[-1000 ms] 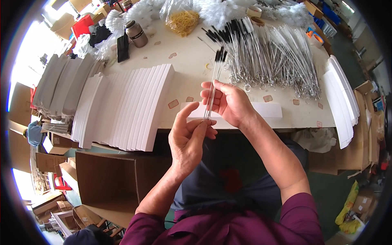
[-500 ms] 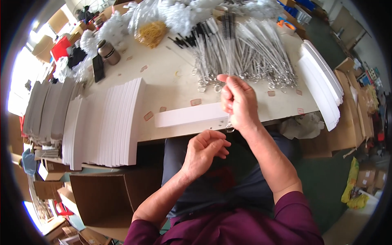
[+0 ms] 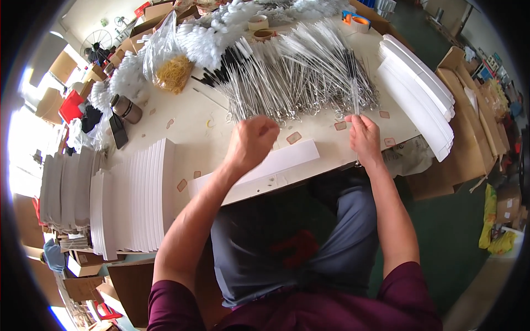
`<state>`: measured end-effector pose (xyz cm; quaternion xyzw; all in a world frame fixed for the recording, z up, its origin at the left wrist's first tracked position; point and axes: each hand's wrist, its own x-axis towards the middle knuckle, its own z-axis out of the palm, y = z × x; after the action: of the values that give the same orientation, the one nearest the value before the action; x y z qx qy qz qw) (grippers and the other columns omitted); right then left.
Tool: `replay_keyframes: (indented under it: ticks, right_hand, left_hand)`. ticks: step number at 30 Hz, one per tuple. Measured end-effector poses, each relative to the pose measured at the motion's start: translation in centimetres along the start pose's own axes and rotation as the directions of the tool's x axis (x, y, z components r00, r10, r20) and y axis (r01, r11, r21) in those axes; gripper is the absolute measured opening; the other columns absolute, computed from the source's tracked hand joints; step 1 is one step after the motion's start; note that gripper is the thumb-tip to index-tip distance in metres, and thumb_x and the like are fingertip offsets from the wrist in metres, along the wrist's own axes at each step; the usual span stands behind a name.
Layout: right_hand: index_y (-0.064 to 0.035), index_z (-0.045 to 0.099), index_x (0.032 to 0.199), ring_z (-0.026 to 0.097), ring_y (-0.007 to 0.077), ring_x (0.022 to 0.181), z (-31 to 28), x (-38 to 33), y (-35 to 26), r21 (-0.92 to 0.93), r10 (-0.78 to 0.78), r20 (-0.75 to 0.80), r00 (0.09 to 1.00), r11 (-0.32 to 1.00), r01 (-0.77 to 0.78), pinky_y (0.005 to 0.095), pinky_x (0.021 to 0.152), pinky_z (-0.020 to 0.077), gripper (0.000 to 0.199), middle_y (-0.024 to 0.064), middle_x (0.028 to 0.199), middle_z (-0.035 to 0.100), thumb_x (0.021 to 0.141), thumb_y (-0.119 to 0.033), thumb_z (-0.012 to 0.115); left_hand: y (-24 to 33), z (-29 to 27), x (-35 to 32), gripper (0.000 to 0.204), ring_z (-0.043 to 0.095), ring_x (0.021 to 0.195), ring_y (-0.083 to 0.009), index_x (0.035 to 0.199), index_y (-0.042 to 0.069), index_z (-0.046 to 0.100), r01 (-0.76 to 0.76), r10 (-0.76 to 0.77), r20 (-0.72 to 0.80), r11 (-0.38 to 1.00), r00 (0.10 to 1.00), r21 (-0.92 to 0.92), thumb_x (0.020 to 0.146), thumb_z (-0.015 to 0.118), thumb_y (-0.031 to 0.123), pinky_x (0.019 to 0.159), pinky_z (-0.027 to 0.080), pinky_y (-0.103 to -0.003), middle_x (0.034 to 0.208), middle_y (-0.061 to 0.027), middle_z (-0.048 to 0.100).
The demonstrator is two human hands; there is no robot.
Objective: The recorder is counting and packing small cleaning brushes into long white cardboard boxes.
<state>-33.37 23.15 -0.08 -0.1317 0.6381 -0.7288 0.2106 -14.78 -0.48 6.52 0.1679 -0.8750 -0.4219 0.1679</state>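
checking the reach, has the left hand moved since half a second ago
Yes. The left hand has gone up from the table edge, past the white paper strip, toward the wire brush pile.

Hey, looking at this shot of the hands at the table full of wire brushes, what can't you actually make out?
Head view, the only one:
- Left hand: blurred and fisted, so whether it holds anything is unclear.
- Right hand: grips a thin brush; its lower end is hidden by the fingers.
- White paper strip: middle covered by the left forearm.
- Pile of wire brushes: single pieces too fine to count.
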Motion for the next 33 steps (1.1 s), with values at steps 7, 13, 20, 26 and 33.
replay_keyframes:
  ticks: [7,13,20,26,33]
  right_hand:
    - [-0.0005,0.069,0.097,0.037,0.0016,0.054,0.1,-0.2,1.4,-0.07,-0.211,-0.026,0.977,0.976,0.208,0.0231,0.048,0.0288,0.032,-0.0079,0.061,0.042,0.11,-0.025,0.052]
    - [0.0,0.068,0.097,0.037,0.002,0.054,0.3,-0.7,0.9,-0.029,-0.181,-0.045,0.982,0.983,0.18,0.0228,0.049,0.0287,0.032,-0.0074,0.062,0.043,0.11,-0.025,0.052]
    - [-0.002,0.066,0.102,0.027,0.0001,0.05,0.6,-0.7,1.4,-0.006,-0.209,-0.017,0.978,0.978,0.209,0.022,0.044,0.0211,0.029,-0.0102,0.061,0.033,0.111,-0.025,0.051]
    - [-0.0017,0.066,0.102,0.029,0.0004,0.049,0.1,-0.5,1.7,-0.054,-0.234,-0.025,0.972,0.971,0.232,0.0221,0.044,0.0217,0.03,-0.0091,0.061,0.036,0.111,-0.026,0.051]
    - [-0.0005,0.066,0.101,0.041,0.0056,0.046,0.3,-0.7,-1.3,0.099,0.029,0.048,0.998,0.995,-0.034,0.0232,0.041,0.0308,0.027,-0.0027,0.061,0.046,0.108,-0.023,0.053]
  left_hand:
    - [-0.6,2.4,7.2,0.021,0.074,0.077,-0.0313,0.101,0.006,0.076,-0.103,0.103,0.02,0.916,0.994,0.389,0.09,0.065,0.02,0.073,0.057,-0.042,0.083,-0.0158,0.074]
    - [0.5,4.6,8.4,0.027,0.073,0.094,-0.0367,0.106,0.008,0.075,-0.04,-0.022,0.107,0.839,0.994,0.542,0.089,0.066,0.026,0.087,0.056,-0.047,0.096,-0.0205,0.074]
    - [0.0,4.5,9.0,0.026,0.073,0.091,-0.0356,0.098,0.003,0.074,0.054,-0.096,0.086,0.918,0.992,0.392,0.083,0.073,0.023,0.084,0.057,-0.044,0.092,-0.0207,0.074]
    - [0.3,4.2,7.8,0.013,0.074,0.083,-0.0246,0.086,0.001,0.072,-0.073,0.053,0.061,0.914,0.997,0.4,0.084,0.072,0.014,0.071,0.057,-0.039,0.088,-0.0135,0.074]
    - [3.9,-0.2,7.7,0.013,0.072,0.083,-0.0134,0.087,-0.002,0.068,-0.196,0.189,-0.18,0.98,0.965,-0.024,0.09,0.069,0.011,0.075,0.058,-0.032,0.11,-0.0168,0.075]
